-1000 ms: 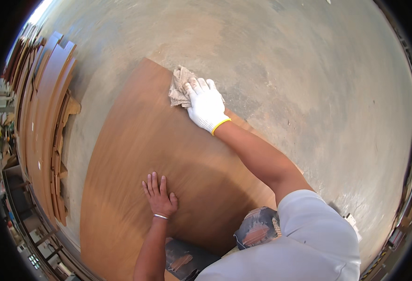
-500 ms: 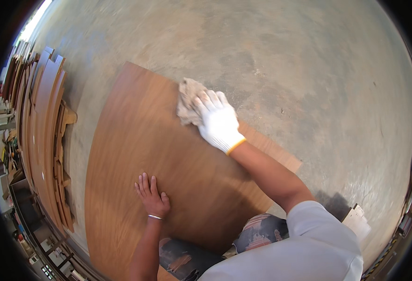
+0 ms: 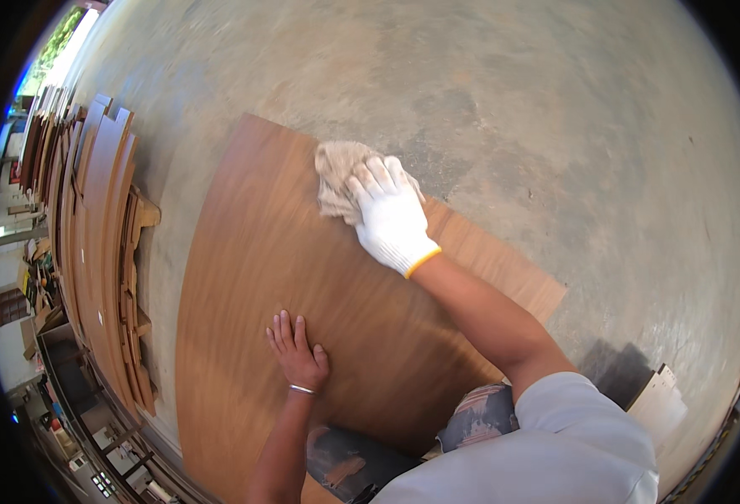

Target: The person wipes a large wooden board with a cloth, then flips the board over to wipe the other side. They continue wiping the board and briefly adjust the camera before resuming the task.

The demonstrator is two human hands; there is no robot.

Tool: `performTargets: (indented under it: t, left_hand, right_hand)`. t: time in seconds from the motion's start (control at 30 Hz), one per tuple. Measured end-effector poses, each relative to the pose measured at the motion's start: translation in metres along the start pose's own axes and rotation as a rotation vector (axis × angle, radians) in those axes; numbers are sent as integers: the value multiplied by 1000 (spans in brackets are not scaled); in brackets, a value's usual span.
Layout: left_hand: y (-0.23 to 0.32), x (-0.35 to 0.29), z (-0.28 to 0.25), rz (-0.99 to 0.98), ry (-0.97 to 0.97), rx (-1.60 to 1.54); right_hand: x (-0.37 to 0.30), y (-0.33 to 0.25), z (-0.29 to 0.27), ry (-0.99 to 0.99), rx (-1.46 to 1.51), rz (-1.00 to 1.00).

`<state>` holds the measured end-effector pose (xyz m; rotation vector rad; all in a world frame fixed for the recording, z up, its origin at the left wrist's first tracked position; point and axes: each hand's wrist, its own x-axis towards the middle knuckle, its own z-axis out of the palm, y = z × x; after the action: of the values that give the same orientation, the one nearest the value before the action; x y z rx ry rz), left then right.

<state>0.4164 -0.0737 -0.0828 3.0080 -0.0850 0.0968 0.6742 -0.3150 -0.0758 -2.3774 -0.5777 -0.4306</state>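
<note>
A large brown wood-grain panel [image 3: 244,244] lies before me. My right hand [image 3: 391,218], in a white knitted glove with a yellow-edged cuff, presses a crumpled beige rag [image 3: 336,172] onto it close to the far edge. Part of the rag is hidden under the gloved fingers. Bare, with a silver bracelet at the wrist, my left hand [image 3: 300,357] rests on the nearer part of the panel. Its fingers are stretched out and it holds nothing.
Concrete floor [image 3: 555,126] surrounds the panel. Stacked brown boards [image 3: 101,244] stand along the left on wooden supports. A pale flat piece [image 3: 657,399] lies at the lower right, beside my sleeve. My bent knees [image 3: 479,416] are at the panel's near side.
The view has shifted, so the panel and boards sit farther right in it. Relative to the panel, my right hand and the rag have slid left along the far edge. My left hand stays put.
</note>
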Motion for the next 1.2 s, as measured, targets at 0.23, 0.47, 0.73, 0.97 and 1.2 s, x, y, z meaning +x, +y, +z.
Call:
performTargets:
  t: [0.23, 0.47, 0.73, 0.97, 1.2]
  left_hand:
    - [2, 3, 5, 23, -12, 3]
    - [0, 0, -3, 12, -5, 28]
    - [-3, -4, 5, 36, -4, 35]
    - [8, 9, 10, 93, 9, 27]
    - [-1, -4, -1, 42, 20, 60]
  right_hand:
    - [7, 9, -3, -22, -100, 46]
    - [-67, 15, -65, -97, -64, 6]
    - [-69, 18, -74, -94, 3, 68]
    - [-86, 37, -77, -13, -137, 150]
    - [-179, 43, -180, -210, -202, 264]
